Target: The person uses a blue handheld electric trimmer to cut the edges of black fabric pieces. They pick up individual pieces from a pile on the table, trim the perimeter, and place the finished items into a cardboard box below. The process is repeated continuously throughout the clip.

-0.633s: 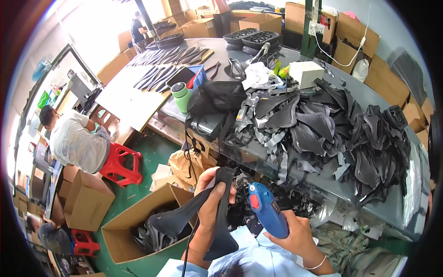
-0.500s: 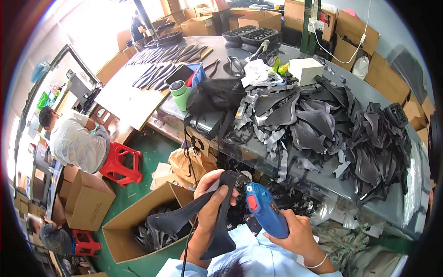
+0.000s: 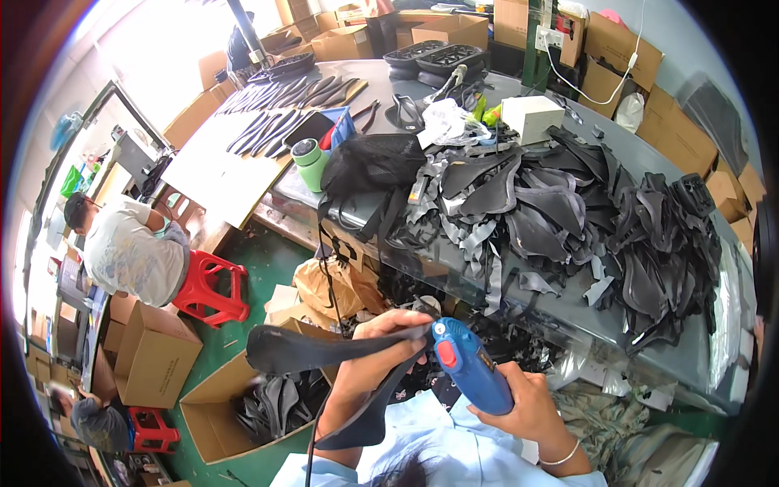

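Observation:
My left hand (image 3: 373,365) grips a dark grey, bent trim piece (image 3: 296,351) with two long arms. One arm of it stretches out to the left and the other hangs down by my forearm. In my right hand (image 3: 523,402) is a blue handheld power tool (image 3: 469,369) with a red button, its head up against the piece beside my left fingertips. My fingers and the piece hide the tool's working tip. Below and left, a cardboard box (image 3: 213,404) holds several similar dark pieces (image 3: 280,406).
On the grey table (image 3: 519,304) lies a large heap of dark pieces and scraps (image 3: 552,211). A black mesh bag (image 3: 377,162), a green bottle (image 3: 309,165) and a white box (image 3: 531,119) stand there too. At left, a person (image 3: 134,247) sits on a red stool (image 3: 213,288).
My left hand has turned the piece, and its long arm has swung up to nearly level. The tool stays close to where it was, with its head now nearer my left fingers.

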`<move>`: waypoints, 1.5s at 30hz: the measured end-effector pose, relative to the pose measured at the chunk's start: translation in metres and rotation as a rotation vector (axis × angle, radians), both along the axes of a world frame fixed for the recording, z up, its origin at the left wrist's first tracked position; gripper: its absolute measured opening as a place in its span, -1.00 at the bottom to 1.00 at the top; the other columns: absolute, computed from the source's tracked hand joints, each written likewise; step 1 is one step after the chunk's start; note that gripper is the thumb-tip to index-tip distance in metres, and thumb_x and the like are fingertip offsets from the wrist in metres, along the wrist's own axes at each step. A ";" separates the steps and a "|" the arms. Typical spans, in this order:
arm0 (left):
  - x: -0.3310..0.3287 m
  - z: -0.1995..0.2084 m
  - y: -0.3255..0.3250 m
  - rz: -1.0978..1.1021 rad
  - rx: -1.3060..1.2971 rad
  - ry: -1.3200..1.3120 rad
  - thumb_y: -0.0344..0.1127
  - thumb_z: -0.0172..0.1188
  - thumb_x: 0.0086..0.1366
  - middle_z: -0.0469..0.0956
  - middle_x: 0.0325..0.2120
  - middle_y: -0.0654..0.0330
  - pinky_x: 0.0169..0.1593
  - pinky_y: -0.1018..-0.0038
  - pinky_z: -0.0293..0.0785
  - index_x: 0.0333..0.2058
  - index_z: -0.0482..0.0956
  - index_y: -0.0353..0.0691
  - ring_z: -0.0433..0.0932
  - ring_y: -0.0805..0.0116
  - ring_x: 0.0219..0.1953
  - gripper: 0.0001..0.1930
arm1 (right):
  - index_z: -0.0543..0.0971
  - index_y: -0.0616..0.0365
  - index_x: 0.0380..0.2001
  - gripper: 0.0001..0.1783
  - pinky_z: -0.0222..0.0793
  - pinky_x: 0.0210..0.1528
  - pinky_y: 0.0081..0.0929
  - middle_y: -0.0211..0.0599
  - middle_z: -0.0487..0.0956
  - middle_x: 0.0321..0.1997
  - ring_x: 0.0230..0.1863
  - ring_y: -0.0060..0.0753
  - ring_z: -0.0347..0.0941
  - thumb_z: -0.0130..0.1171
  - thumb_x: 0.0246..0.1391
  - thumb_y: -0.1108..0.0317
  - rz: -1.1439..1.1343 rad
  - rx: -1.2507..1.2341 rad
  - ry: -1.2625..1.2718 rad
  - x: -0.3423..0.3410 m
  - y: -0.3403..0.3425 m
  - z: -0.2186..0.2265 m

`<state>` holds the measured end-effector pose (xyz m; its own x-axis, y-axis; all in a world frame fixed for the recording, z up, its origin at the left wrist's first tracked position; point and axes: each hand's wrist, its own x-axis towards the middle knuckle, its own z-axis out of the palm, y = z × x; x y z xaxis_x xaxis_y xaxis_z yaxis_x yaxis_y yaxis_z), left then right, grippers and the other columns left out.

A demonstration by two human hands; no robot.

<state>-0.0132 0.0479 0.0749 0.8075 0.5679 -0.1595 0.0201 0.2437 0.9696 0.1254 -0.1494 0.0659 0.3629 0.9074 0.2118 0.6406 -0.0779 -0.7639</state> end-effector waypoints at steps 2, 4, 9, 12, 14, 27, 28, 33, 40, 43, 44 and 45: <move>0.002 0.004 0.006 0.043 -0.150 -0.025 -0.43 0.11 0.18 0.52 -0.41 0.23 -0.48 0.70 0.36 -0.13 0.48 -0.33 0.49 0.57 -0.48 -0.74 | 0.41 0.23 -0.36 -0.49 0.41 -0.52 -0.44 -0.21 0.51 -0.62 -0.60 -0.25 0.53 0.45 -0.33 0.20 -0.020 -0.011 -0.046 0.005 -0.004 -0.004; -0.001 0.003 0.014 0.032 -0.215 -0.007 -0.37 0.10 0.20 0.50 -0.47 0.27 -0.50 0.69 0.33 -0.08 0.46 -0.33 0.45 0.59 -0.53 -0.69 | 0.41 0.22 -0.38 -0.52 0.40 -0.54 -0.41 -0.21 0.50 -0.63 -0.62 -0.22 0.51 0.43 -0.33 0.23 -0.028 -0.039 -0.146 0.012 -0.011 -0.009; -0.005 0.013 0.014 -0.056 -0.177 0.226 -0.41 0.15 0.14 0.51 -0.45 0.26 -0.49 0.69 0.35 -0.05 0.48 -0.32 0.46 0.57 -0.51 -0.64 | 0.41 0.23 -0.37 -0.59 0.36 -0.55 -0.37 -0.22 0.49 -0.66 -0.65 -0.16 0.47 0.33 -0.33 0.34 0.021 -0.061 -0.212 0.017 -0.018 -0.014; -0.004 0.021 0.017 -0.108 -0.168 0.295 -0.46 0.19 0.10 0.53 -0.40 0.23 -0.47 0.64 0.37 -0.09 0.50 -0.33 0.48 0.52 -0.50 -0.65 | 0.39 0.22 -0.39 -0.61 0.32 -0.57 -0.37 -0.24 0.47 -0.69 -0.67 -0.16 0.44 0.32 -0.32 0.36 0.038 -0.078 -0.237 0.017 -0.021 -0.012; -0.005 0.025 0.016 -0.112 -0.136 0.310 -0.47 0.20 0.09 0.55 -0.38 0.21 -0.45 0.63 0.40 -0.11 0.51 -0.34 0.49 0.50 -0.49 -0.66 | 0.38 0.21 -0.41 -0.62 0.29 -0.58 -0.38 -0.25 0.45 -0.70 -0.68 -0.17 0.41 0.32 -0.32 0.36 0.060 -0.081 -0.256 0.016 -0.020 -0.013; 0.002 0.014 0.019 -0.405 0.153 0.308 -0.32 0.17 0.14 0.60 -0.35 0.24 -0.30 0.63 0.43 -0.09 0.55 -0.26 0.47 0.60 -0.43 -0.67 | 0.40 0.16 -0.42 -0.60 0.25 -0.60 -0.41 -0.32 0.43 -0.72 -0.70 -0.24 0.39 0.36 -0.36 0.33 0.137 -0.063 -0.264 0.008 -0.015 -0.012; 0.005 0.008 0.024 -0.486 0.246 0.325 -0.32 0.17 0.13 0.61 -0.27 0.18 -0.21 0.56 0.46 -0.09 0.55 -0.25 0.54 0.49 -0.35 -0.66 | 0.40 0.15 -0.41 -0.60 0.26 -0.59 -0.40 -0.32 0.43 -0.71 -0.70 -0.24 0.39 0.35 -0.36 0.33 0.143 -0.054 -0.252 0.007 -0.014 -0.011; 0.004 -0.011 0.022 -0.536 0.562 0.259 -0.42 0.15 0.11 0.57 -0.15 0.10 -0.11 0.47 0.44 -0.06 0.51 -0.29 0.54 0.40 -0.20 -0.64 | 0.41 0.20 -0.40 -0.54 0.34 -0.56 -0.37 -0.27 0.48 -0.65 -0.64 -0.18 0.44 0.40 -0.45 0.34 0.174 -0.026 -0.192 -0.006 -0.004 -0.009; -0.016 0.043 0.040 -0.324 0.476 0.143 -0.29 0.24 0.08 0.48 -0.18 0.12 -0.02 0.45 0.37 -0.01 0.42 -0.32 0.44 0.39 -0.07 -0.52 | 0.43 0.21 -0.40 -0.56 0.39 -0.54 -0.38 -0.23 0.51 -0.63 -0.61 -0.19 0.49 0.40 -0.40 0.32 0.063 -0.020 -0.148 -0.010 0.001 -0.018; -0.010 0.014 0.013 0.378 0.171 -0.555 -0.33 0.20 0.11 0.44 -0.15 0.11 0.01 0.40 0.36 0.01 0.34 -0.29 0.41 0.35 -0.05 -0.52 | 0.43 0.21 -0.41 -0.57 0.40 -0.55 -0.39 -0.22 0.50 -0.65 -0.63 -0.19 0.49 0.39 -0.38 0.32 0.050 -0.019 -0.171 -0.008 0.005 -0.019; -0.008 0.010 0.009 0.463 0.139 -0.604 -0.40 0.14 0.15 0.45 -0.19 0.12 -0.01 0.36 0.38 -0.02 0.32 -0.27 0.44 0.32 -0.12 -0.60 | 0.42 0.21 -0.41 -0.58 0.40 -0.56 -0.39 -0.22 0.49 -0.66 -0.64 -0.19 0.49 0.39 -0.37 0.31 0.060 -0.013 -0.182 -0.009 0.007 -0.017; -0.003 0.005 0.005 0.510 0.101 -0.597 -0.40 0.15 0.15 0.44 -0.19 0.13 0.00 0.39 0.36 -0.03 0.33 -0.29 0.43 0.35 -0.12 -0.60 | 0.42 0.21 -0.42 -0.58 0.40 -0.56 -0.39 -0.22 0.49 -0.66 -0.64 -0.19 0.48 0.39 -0.37 0.32 0.051 -0.007 -0.187 -0.009 0.008 -0.017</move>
<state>-0.0166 0.0532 0.0802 0.3762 0.8797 0.2909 -0.6014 -0.0071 0.7989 0.1163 -0.1413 0.0491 0.2716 0.9253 0.2647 0.7744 -0.0468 -0.6309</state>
